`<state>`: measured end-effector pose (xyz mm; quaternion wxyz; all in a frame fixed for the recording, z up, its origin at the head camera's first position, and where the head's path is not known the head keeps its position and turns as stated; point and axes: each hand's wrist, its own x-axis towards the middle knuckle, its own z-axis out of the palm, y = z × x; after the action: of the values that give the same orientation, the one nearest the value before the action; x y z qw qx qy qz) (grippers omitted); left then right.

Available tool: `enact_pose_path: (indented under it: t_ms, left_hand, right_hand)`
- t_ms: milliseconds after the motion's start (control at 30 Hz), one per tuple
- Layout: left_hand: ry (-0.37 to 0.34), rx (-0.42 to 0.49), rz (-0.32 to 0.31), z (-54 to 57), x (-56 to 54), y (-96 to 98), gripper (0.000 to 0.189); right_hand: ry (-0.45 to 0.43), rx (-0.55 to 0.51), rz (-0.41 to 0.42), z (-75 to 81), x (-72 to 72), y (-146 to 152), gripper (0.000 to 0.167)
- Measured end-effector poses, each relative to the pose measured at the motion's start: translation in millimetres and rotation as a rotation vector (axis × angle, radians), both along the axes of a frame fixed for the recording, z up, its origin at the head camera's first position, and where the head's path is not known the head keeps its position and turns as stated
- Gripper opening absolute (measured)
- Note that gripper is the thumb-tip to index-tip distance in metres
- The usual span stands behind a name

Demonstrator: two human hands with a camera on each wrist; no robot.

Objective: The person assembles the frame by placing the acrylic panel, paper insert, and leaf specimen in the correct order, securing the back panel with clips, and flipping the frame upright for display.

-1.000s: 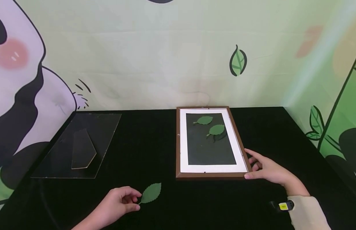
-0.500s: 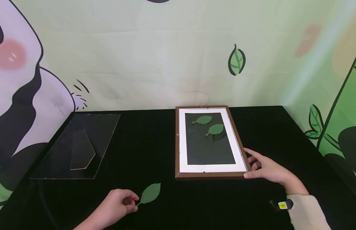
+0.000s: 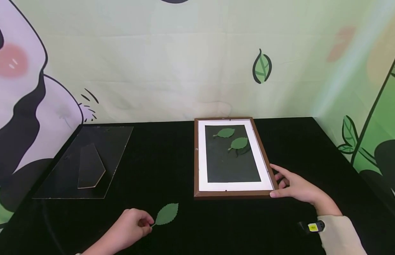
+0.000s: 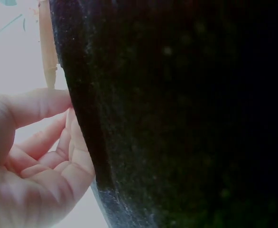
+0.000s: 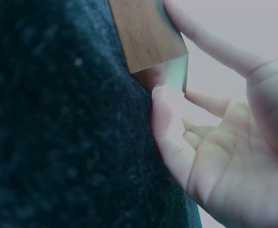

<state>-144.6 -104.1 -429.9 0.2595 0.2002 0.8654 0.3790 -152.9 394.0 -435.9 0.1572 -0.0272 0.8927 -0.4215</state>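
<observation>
A green paper-like leaf [image 3: 167, 214] with a toothed edge is pinched by its stem between the thumb and fingertips of my left hand [image 3: 128, 230], low in the head view. To the right lies a brown wooden picture frame [image 3: 232, 194] with a white mat [image 3: 202, 156] round a dark middle. Two similar leaves, an upper leaf [image 3: 225, 133] and a lower leaf [image 3: 239, 143], lie within its upper part. My right hand [image 3: 296, 186] touches the frame's near right corner, thumb at the corner and index finger against the side. The left wrist view does not show the held leaf.
A black backing panel [image 3: 117, 145] with a fold-out stand [image 3: 90, 166] lies at the left of the black-covered table [image 3: 165, 159]. Behind the table's far edge hangs a printed backdrop [image 3: 159, 71], which also runs along both sides.
The view has shifted slightly. My left hand holds the leaf in almost the same spot, and my right hand stays at the frame's corner.
</observation>
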Motion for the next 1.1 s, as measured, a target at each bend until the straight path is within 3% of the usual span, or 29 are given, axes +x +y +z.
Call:
enact_pose_path:
  t_ms: [333,567,800,967,1100]
  left_hand:
    - [0.029,0.049,0.024,3.8,-4.2,-1.7,0.007]
    - [0.120,0.101,0.026,21.4,-15.3,8.1,0.009]
    - [0.268,0.091,0.011,44.9,-38.0,39.8,0.008]
    - [0.356,0.075,-0.003,48.6,-54.0,72.7,0.007]
    - [0.367,0.078,-0.001,49.0,-65.2,100.3,0.008]
  right_hand:
    - [-0.007,-0.007,-0.002,-0.8,-0.3,1,0.101]
    - [-0.005,-0.001,0.000,0.4,-0.5,0,0.102]
    - [0.004,-0.014,0.008,0.6,-1.2,-1,0.101]
    - [-0.005,-0.019,0.005,0.4,-0.7,-1,0.101]
    - [-0.007,-0.015,0.001,0.8,0.3,0,0.101]
